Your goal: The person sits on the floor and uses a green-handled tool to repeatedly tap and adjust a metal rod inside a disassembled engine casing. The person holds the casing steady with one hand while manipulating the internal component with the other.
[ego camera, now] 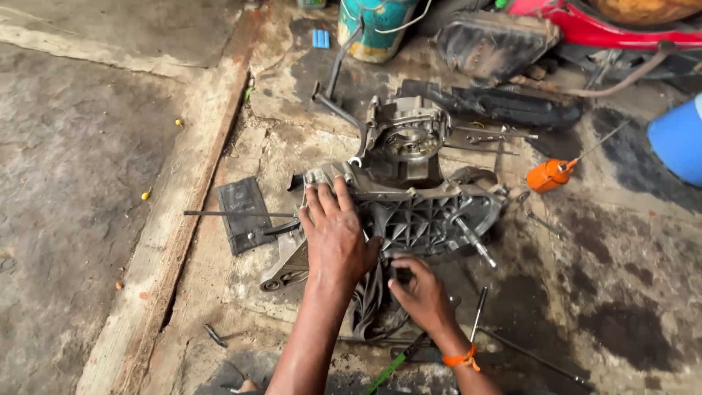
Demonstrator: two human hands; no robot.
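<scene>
Engine case (409, 197) on floor (88, 183); oil can (548, 175) right, drum (376, 25) behind.

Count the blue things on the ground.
2: a small blue ribbed block at top, left of the teal canister; a large blue container at the right edge. Others may be hidden.

blue drum (678, 139) cut off, engine case (417, 212) partly hidden

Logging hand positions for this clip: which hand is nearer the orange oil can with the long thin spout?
Right. The right hand works at the engine casing's near edge, below-left of the orange oil can. The left hand rests flat on the casing, farther left.
</scene>
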